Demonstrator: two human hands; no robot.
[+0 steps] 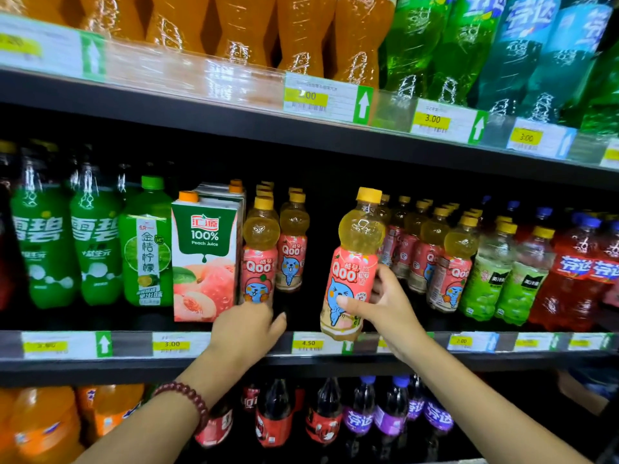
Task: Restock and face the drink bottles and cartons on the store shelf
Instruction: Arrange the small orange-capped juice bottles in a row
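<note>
My right hand (385, 306) pinches a Qoo bottle (351, 262) low at frame centre, tilted over the shelf lip (301, 344), and could slip or knock the row (432, 259) beside it, while my left hand (244, 326), fingers curled at the front bottle (259, 252), might tip it.

The tall orange plastic bottles (301, 31) on the top shelf are cut off by the top edge, so their caps do not show. The left hand (246, 324) covers the bottom of a small pink-labelled yellow juice bottle (259, 249). The white price tag with a yellow patch (45, 345) at the far left is too blurry to read. The round orange plastic bottles (40, 426) at the bottom left are cut off too.
</note>
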